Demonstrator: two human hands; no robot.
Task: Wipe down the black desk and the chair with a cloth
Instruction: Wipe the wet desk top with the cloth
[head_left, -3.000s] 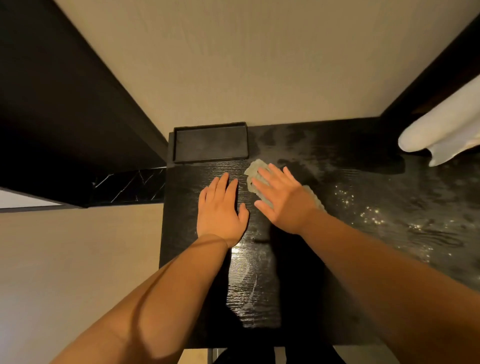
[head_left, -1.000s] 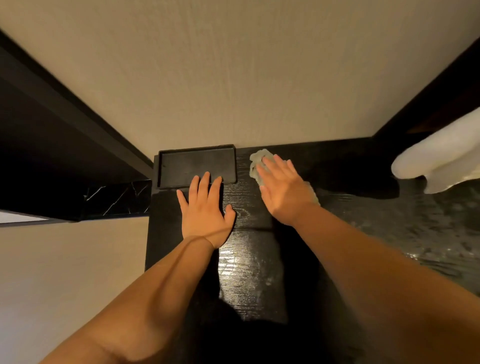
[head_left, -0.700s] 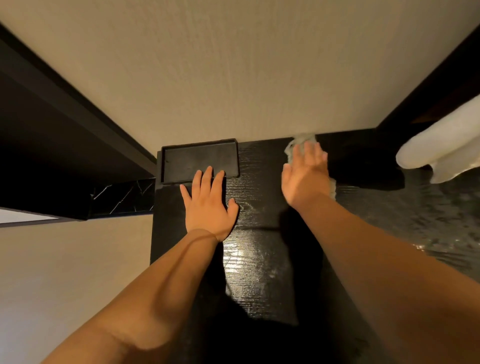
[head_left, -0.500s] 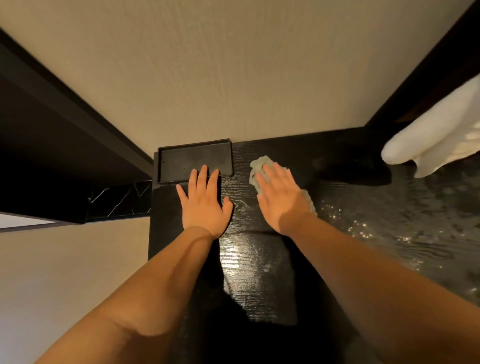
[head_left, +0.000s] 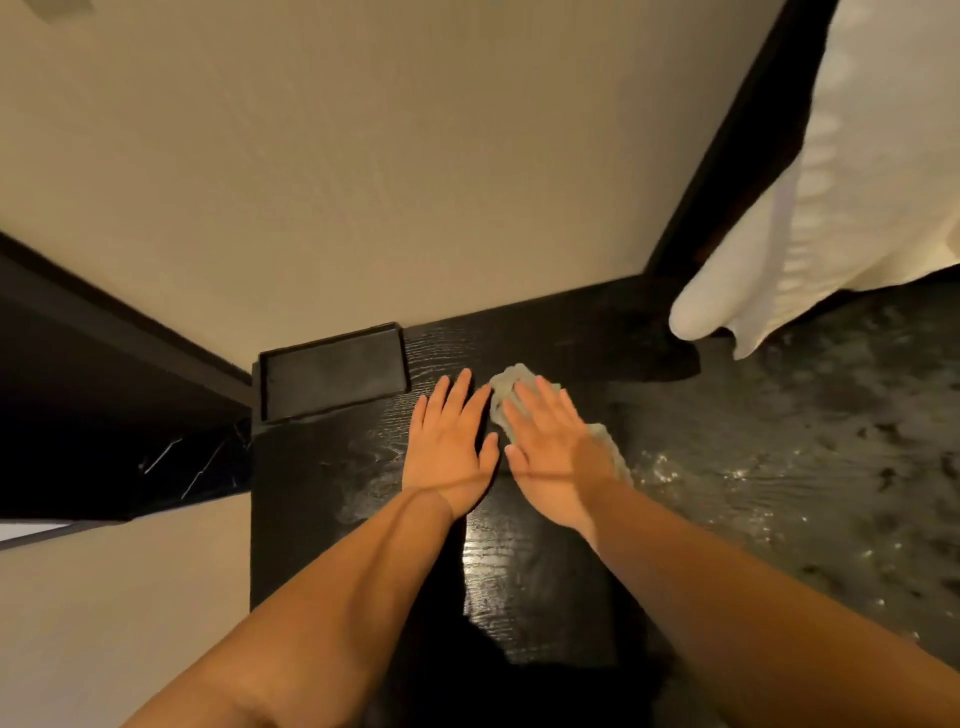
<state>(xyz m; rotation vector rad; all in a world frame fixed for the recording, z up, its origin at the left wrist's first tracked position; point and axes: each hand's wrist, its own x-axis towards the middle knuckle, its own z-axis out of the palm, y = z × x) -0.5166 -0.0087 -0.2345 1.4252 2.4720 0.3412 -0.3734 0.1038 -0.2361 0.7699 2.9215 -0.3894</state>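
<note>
black desk (head_left: 332, 467) wet-streaked, pale green cloth (head_left: 511, 383) crumpled

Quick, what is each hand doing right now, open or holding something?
Left hand: open, flat on the black desk, holding nothing.
Right hand: open, pressing the cloth down flat.

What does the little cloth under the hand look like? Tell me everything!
The cloth is small, pale grey-green and crumpled, and looks soft. It lies on the black desk, toward the back edge. The right hand presses on it with straight fingers and hides its middle; only a bunched end past the fingertips and a strip beside the wrist show. The left hand rests flat on the desk beside it.
</note>
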